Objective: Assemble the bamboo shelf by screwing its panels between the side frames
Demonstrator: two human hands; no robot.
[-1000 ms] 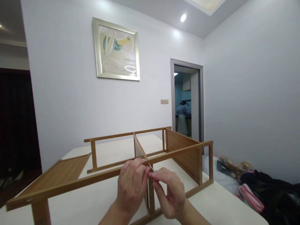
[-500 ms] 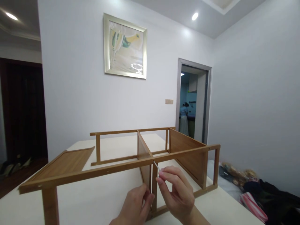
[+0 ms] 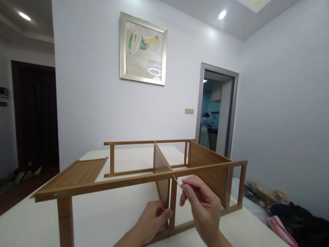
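A brown wooden shelf frame (image 3: 123, 184) lies on its side, with a middle shelf panel (image 3: 163, 190) between its rails. Pinched in the fingers of my right hand (image 3: 204, 209) is a bent metal hex key (image 3: 178, 182). The key's far tip meets the near top rail where the middle panel joins it; any screw there is too small to make out. Lower down, my left hand (image 3: 151, 221) is closed on the near edge of the middle panel, beside an upright post (image 3: 173, 206). Its fingertips are partly hidden behind the panel.
The frame rests on a white table (image 3: 108, 219). A loose-looking wooden panel (image 3: 84, 171) shows at the frame's left end, and a larger panel (image 3: 210, 171) stands at the right. Clothes (image 3: 295, 216) lie beyond the table's right edge. Another person (image 3: 205, 132) stands past the doorway.
The hex key has swung round, and my right hand has turned and shifted with it. My left hand keeps its grip on the panel. The whole view has shifted slightly.
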